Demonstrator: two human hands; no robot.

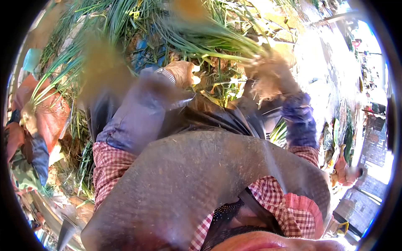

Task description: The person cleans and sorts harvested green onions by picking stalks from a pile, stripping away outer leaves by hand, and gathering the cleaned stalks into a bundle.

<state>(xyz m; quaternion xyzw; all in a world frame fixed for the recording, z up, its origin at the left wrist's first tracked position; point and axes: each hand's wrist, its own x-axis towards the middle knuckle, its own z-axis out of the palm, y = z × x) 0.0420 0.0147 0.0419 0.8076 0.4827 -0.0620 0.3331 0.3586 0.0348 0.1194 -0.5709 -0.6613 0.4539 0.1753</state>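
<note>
My right hand (287, 79) is closed around the root end of a bunch of green onions (226, 42). Their long leaves stretch to the upper left, and stringy roots hang below the fist. My left hand (180, 74) is near the middle, apart from the bunch, with a gap between thumb and fingers and nothing visible in it. Beneath both hands lie loose leaves and yellowed trimmings (234, 90). A larger heap of green onions (121, 19) spreads in front of me. Dirt spots on the lens blur parts of the view.
At the left, another person's hand (29, 119) holds green onions beside a reddish sheet (52, 113). Dark plastic (209, 113) and a grey apron (188, 167) cover my lap. Another person (346, 171) is at the far right, near a grey block wall (372, 167).
</note>
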